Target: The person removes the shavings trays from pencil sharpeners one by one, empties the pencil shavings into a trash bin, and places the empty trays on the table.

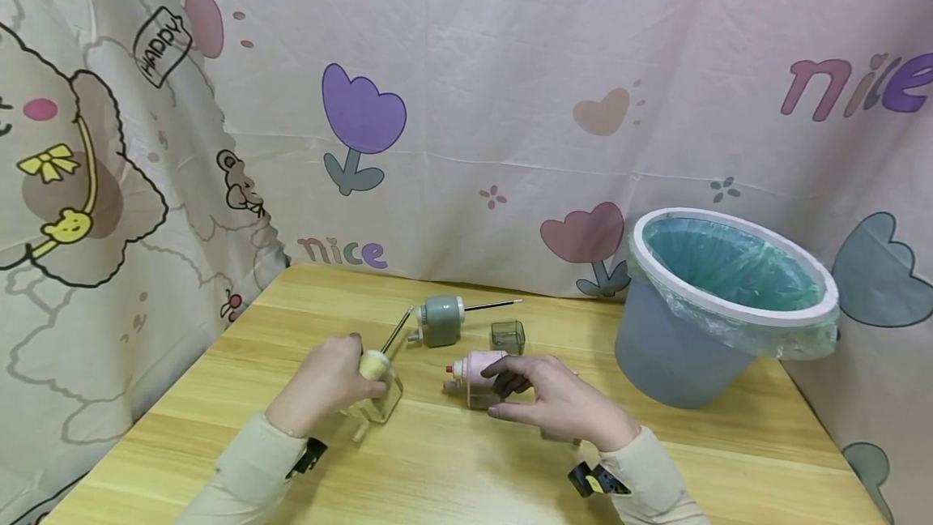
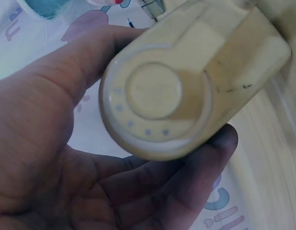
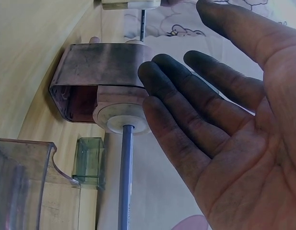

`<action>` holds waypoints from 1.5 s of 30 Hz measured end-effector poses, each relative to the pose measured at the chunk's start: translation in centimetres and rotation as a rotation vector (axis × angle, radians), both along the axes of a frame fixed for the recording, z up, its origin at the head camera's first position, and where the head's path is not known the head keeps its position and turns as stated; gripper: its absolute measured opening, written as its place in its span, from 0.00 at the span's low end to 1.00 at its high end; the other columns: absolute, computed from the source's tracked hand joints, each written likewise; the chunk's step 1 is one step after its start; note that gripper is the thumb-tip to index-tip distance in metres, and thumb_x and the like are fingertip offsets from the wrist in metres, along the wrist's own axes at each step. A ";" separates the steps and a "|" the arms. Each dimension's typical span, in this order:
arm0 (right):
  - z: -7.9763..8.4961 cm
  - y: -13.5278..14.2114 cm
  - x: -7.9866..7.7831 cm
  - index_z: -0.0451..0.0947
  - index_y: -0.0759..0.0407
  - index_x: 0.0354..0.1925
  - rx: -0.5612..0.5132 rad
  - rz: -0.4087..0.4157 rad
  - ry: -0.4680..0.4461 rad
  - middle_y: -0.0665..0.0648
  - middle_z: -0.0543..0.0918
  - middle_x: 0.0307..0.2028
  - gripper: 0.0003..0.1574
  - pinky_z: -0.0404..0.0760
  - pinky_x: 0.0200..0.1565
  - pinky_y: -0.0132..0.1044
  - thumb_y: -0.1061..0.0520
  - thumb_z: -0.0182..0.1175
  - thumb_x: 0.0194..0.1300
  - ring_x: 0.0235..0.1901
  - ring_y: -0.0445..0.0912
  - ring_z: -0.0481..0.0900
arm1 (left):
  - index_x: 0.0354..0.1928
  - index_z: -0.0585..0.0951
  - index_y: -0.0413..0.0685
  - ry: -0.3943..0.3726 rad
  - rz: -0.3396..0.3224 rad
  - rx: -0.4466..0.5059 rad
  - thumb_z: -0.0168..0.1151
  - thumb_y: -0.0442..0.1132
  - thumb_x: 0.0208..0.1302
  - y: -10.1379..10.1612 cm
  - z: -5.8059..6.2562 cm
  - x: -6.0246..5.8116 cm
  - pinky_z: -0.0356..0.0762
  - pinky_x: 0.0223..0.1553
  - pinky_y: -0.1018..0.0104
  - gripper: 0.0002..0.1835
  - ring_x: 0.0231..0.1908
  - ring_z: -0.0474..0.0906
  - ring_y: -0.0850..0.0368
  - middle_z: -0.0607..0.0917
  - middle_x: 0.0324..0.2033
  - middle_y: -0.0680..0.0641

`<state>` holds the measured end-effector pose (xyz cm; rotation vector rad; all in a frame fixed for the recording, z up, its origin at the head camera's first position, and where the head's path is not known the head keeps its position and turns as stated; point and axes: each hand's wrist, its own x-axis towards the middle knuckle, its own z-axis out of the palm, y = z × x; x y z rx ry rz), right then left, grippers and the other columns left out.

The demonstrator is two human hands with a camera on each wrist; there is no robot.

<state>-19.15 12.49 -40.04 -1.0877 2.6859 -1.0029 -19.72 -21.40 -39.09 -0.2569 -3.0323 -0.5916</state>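
My left hand [image 1: 321, 383] grips a yellow crank pencil sharpener [image 1: 377, 407], thumb on one side and fingers on the other. A dark pencil [image 1: 397, 330] slants up from it. The left wrist view shows the sharpener's round dial [image 2: 155, 91] with small dots. My right hand [image 1: 550, 395] is at a pink pencil sharpener [image 1: 481, 371]. In the right wrist view its fingers [image 3: 186, 96] are extended, smudged dark, with the tips right at the sharpener's side and the thumb apart. A blue pencil [image 3: 126, 177] sticks out of the pink sharpener, whose drawer slot [image 3: 83, 103] stands empty.
Behind stands a green pencil sharpener [image 1: 441, 321] holding a black pencil [image 1: 492, 305]. A green see-through drawer [image 1: 508, 336] lies beside it. A clear drawer [image 3: 23, 182] is near my right hand. At the right stands a lined waste bin [image 1: 678, 347], before a printed curtain [image 1: 481, 104].
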 end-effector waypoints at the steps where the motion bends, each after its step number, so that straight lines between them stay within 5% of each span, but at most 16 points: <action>1: 0.0 0.0 0.0 0.83 0.56 0.61 -0.001 0.001 0.001 0.53 0.92 0.46 0.27 0.88 0.54 0.38 0.44 0.71 0.71 0.46 0.39 0.88 | 0.36 0.79 0.36 -0.014 0.006 0.003 0.86 0.48 0.46 -0.1 0.1 0.0 0.75 0.23 0.63 0.29 0.23 0.75 0.53 0.79 0.25 0.46; 14: -0.2 0.2 -0.1 0.83 0.57 0.60 -0.007 0.009 0.012 0.54 0.92 0.45 0.27 0.88 0.53 0.39 0.44 0.71 0.71 0.45 0.40 0.89 | 0.35 0.79 0.41 -0.026 0.006 -0.055 0.83 0.50 0.47 -1.4 0.2 -0.7 0.73 0.24 0.60 0.25 0.24 0.74 0.51 0.79 0.24 0.47; 25: -0.3 0.2 -0.2 0.83 0.56 0.61 -0.002 -0.006 -0.005 0.52 0.92 0.46 0.27 0.88 0.54 0.38 0.45 0.72 0.71 0.46 0.40 0.88 | 0.43 0.79 0.36 -0.021 0.023 -0.032 0.83 0.49 0.52 -2.4 1.0 -0.9 0.76 0.24 0.61 0.28 0.25 0.77 0.52 0.82 0.27 0.45; 45: -0.3 0.3 -0.3 0.83 0.55 0.62 -0.001 -0.016 0.001 0.51 0.91 0.52 0.28 0.88 0.56 0.39 0.44 0.71 0.72 0.49 0.42 0.88 | 0.55 0.83 0.42 0.223 -0.032 0.103 0.83 0.47 0.52 -1.5 3.3 0.2 0.76 0.29 0.63 0.30 0.29 0.78 0.55 0.89 0.34 0.46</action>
